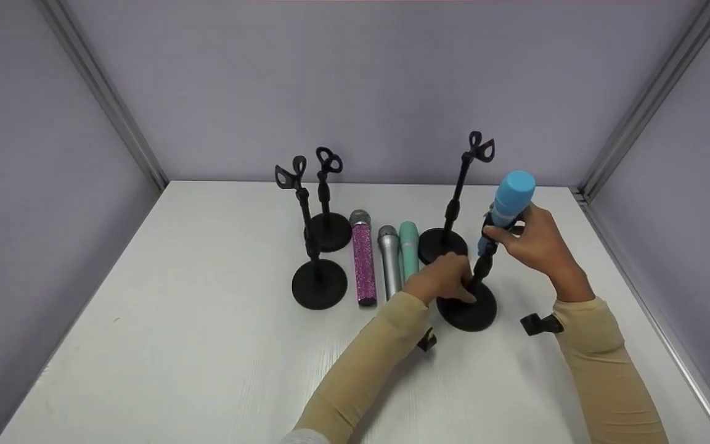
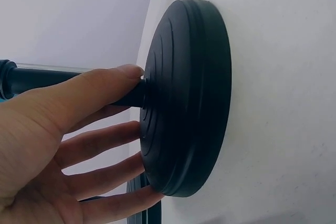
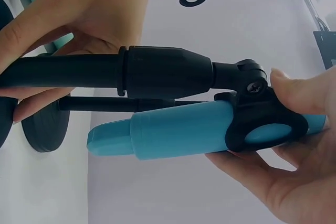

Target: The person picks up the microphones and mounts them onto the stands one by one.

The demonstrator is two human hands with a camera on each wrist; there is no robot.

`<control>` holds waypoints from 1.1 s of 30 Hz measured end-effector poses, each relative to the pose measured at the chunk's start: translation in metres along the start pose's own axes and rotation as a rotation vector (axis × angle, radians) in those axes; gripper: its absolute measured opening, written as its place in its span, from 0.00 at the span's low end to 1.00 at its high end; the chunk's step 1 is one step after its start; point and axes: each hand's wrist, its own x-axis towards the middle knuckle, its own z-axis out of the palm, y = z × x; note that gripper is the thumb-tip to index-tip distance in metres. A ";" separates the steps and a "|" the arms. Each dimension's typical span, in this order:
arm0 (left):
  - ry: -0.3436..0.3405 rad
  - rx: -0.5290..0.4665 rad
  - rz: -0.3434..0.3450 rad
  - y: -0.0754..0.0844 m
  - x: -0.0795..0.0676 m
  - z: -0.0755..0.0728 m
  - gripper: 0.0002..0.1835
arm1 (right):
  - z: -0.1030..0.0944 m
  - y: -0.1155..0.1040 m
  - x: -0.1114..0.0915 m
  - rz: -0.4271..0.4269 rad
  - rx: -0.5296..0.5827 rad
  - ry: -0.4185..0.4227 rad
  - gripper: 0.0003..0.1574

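A blue microphone [image 1: 513, 192] sits slanted through the clip [image 3: 242, 121] of the nearest right black microphone stand [image 1: 477, 311]. My right hand [image 1: 537, 240] grips the microphone at the clip, its thumb by the hinge and its fingers beneath. Low on the same stand, my left hand [image 1: 444, 277] holds the pole just above the round base [image 2: 184, 98], with fingertips against the base. The base stands on the white table. In the right wrist view, the lower end of the microphone [image 3: 110, 137] sticks out past the clip beside the pole.
Another black stand [image 1: 452, 213] with a bare clip is just behind my left hand. Beside it lie a teal microphone [image 1: 409, 243], a silver microphone [image 1: 389, 259] and a glittery pink microphone [image 1: 363, 259]. Two more stands [image 1: 319, 285] are further left. Grey walls enclose the table.
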 end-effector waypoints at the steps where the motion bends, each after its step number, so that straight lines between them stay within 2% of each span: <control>1: 0.002 0.001 0.001 0.000 0.000 0.000 0.10 | 0.000 0.000 0.000 0.001 0.000 -0.001 0.28; 14: -0.003 -0.023 -0.014 0.000 -0.001 0.001 0.11 | -0.001 0.002 -0.001 0.021 0.022 -0.018 0.29; 21: -0.012 -0.017 -0.041 0.001 0.000 0.000 0.11 | -0.001 0.009 -0.003 0.044 0.041 -0.033 0.36; 27: -0.010 -0.020 -0.036 0.001 0.001 0.002 0.11 | -0.005 0.017 -0.011 0.068 0.025 -0.105 0.41; 33: -0.015 -0.004 -0.040 0.000 0.003 0.001 0.11 | -0.013 0.024 -0.022 0.163 -0.043 -0.183 0.41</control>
